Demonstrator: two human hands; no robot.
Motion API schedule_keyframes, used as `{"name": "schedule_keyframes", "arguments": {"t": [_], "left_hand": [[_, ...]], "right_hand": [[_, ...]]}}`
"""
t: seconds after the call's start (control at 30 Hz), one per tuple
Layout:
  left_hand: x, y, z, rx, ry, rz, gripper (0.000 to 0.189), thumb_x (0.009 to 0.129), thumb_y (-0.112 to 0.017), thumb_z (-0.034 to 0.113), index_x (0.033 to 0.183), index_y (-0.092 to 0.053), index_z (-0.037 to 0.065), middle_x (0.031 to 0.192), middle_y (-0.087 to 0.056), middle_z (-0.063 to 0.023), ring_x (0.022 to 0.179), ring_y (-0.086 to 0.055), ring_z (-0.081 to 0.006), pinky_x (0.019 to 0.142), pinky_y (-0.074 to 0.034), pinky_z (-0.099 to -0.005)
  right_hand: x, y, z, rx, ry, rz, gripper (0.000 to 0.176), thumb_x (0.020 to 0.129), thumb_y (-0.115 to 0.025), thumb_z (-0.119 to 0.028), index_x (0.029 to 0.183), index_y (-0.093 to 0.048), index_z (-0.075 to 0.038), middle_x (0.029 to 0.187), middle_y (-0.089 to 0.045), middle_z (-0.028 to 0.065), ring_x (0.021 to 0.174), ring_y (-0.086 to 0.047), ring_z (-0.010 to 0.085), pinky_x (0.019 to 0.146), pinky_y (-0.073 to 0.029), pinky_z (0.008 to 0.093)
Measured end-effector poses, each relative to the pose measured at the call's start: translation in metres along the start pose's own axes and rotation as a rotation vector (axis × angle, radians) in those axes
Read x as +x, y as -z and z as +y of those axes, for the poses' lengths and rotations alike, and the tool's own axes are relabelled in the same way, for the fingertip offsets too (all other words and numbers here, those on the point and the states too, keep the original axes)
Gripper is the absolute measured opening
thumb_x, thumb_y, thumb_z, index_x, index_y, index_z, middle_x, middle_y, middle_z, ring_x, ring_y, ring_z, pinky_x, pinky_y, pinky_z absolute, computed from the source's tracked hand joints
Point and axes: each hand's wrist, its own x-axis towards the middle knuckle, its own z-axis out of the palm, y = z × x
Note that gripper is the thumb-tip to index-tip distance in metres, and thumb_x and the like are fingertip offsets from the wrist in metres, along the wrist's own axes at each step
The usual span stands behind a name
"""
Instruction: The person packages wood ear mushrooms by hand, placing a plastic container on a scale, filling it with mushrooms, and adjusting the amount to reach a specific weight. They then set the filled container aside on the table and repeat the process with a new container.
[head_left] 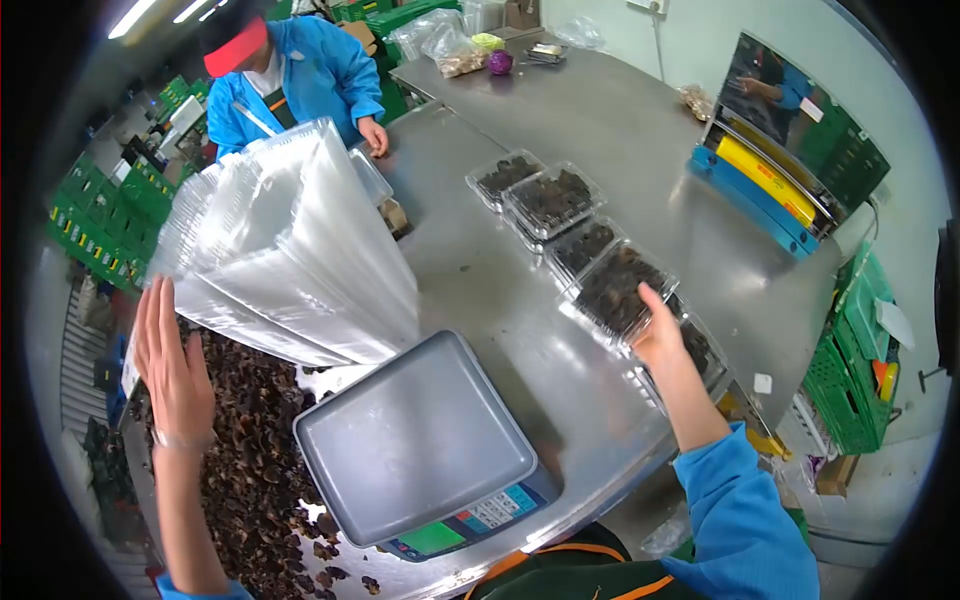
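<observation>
My right hand (662,335) grips the near edge of a transparent plastic box (622,292) filled with dark brown, wood-ear-like pieces, thumb on top. That box rests over others in a row; more filled boxes (553,196) stand farther up the steel table. My left hand (178,375) is raised with its fingers stretched out and nothing in it, beside a tall leaning stack of empty transparent boxes (300,240). Below it spreads a heap of loose dark brown pieces (250,440). A weighing scale (420,435) with a bare grey tray sits between my hands.
Across the table stands a person (300,80) in a blue jacket. A blue and yellow machine (760,190) with a shiny panel is at the right. Bags (452,50) and a purple round item (500,62) lie at the back. Green crates (850,370) stand beyond the right edge.
</observation>
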Motion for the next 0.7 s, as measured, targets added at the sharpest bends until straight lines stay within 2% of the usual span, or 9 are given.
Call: {"name": "schedule_keyframes", "arguments": {"t": [0.07,0.13,0.23,0.37,0.47,0.53,0.6,0.63,0.7], "left_hand": [[0.018,-0.023,-0.046,-0.025,-0.015,-0.210,0.058,0.081,-0.048,-0.002,0.136,-0.032,0.006,0.132,-0.041,-0.0169,0.124,-0.037,-0.0313,0.105,-0.024,-0.0413],[0.040,-0.027,-0.071,0.056,-0.129,-0.232,0.047,0.077,-0.052,-0.002,0.124,-0.046,0.004,0.115,-0.054,-0.0148,0.112,-0.046,-0.0294,0.100,-0.029,-0.0415],[0.072,-0.010,-0.082,-0.145,-0.161,-0.424,0.020,0.074,-0.058,0.003,0.093,-0.062,0.002,0.088,-0.060,-0.0098,0.095,-0.053,-0.0280,0.094,-0.033,-0.0392],[0.102,0.000,-0.089,-0.181,-0.220,-0.573,0.024,0.061,-0.072,0.010,0.081,-0.062,0.001,0.078,-0.057,-0.0099,0.083,-0.052,-0.0266,0.087,-0.037,-0.0368],[0.110,0.006,-0.086,-0.148,-0.190,-0.505,0.030,0.054,-0.077,0.009,0.072,-0.054,0.002,0.072,-0.055,-0.0094,0.074,-0.050,-0.0275,0.072,-0.040,-0.0358],[0.102,0.008,-0.093,-0.220,-0.223,-0.216,0.037,0.053,-0.079,0.006,0.069,-0.047,0.002,0.068,-0.051,-0.0061,0.064,-0.047,-0.0212,0.060,-0.039,-0.0309],[0.076,0.024,-0.063,-0.632,0.190,0.122,0.027,0.065,-0.075,0.001,0.080,-0.053,0.001,0.070,-0.053,-0.0012,0.065,-0.046,-0.0065,0.060,-0.038,-0.0212],[0.054,0.041,-0.033,-0.563,0.269,0.248,0.021,0.068,-0.072,-0.002,0.083,-0.057,0.001,0.072,-0.057,-0.0031,0.066,-0.050,-0.0083,0.060,-0.041,-0.0223],[0.008,0.064,0.027,-0.457,-0.163,0.177,0.014,0.069,-0.066,0.003,0.082,-0.063,0.005,0.075,-0.062,-0.0070,0.067,-0.059,-0.0184,0.058,-0.047,-0.0290]], "right_hand": [[0.031,-0.009,-0.011,0.027,0.019,0.060,0.036,0.086,-0.057,-0.020,0.116,-0.049,-0.001,0.110,-0.058,0.0106,0.099,-0.057,0.0276,0.086,-0.047,0.0467],[0.047,-0.021,-0.012,-0.054,0.102,0.174,0.040,0.086,-0.057,-0.020,0.118,-0.046,-0.001,0.108,-0.055,0.0102,0.099,-0.054,0.0268,0.086,-0.044,0.0496],[0.047,-0.024,0.004,-0.090,0.187,0.231,0.039,0.084,-0.055,-0.015,0.121,-0.045,-0.006,0.115,-0.049,0.0089,0.107,-0.047,0.0215,0.091,-0.039,0.0465],[0.001,-0.025,0.037,-0.245,0.259,0.280,0.037,0.082,-0.051,-0.009,0.118,-0.047,-0.008,0.118,-0.044,0.0062,0.107,-0.043,0.0156,0.087,-0.039,0.0379],[-0.033,-0.015,0.060,-0.375,0.276,0.146,0.031,0.081,-0.050,-0.005,0.112,-0.051,-0.006,0.111,-0.049,0.0070,0.097,-0.048,0.0157,0.080,-0.041,0.0329],[-0.056,-0.021,0.069,-0.456,0.328,-0.003,0.023,0.082,-0.048,-0.003,0.104,-0.053,-0.002,0.095,-0.054,0.0066,0.084,-0.052,0.0145,0.073,-0.042,0.0281],[-0.097,-0.042,0.078,-0.535,0.389,-0.164,0.020,0.085,-0.048,-0.005,0.103,-0.054,0.001,0.085,-0.058,0.0074,0.080,-0.055,0.0137,0.072,-0.044,0.0269],[-0.123,-0.058,0.083,-0.572,0.393,-0.258,0.022,0.086,-0.048,-0.006,0.106,-0.053,0.002,0.085,-0.060,0.0096,0.083,-0.056,0.0149,0.074,-0.046,0.0291],[-0.179,-0.099,0.101,-0.425,0.253,-0.677,0.036,0.087,-0.050,-0.012,0.120,-0.045,0.002,0.105,-0.059,0.0167,0.094,-0.057,0.0212,0.082,-0.047,0.0365]]}}
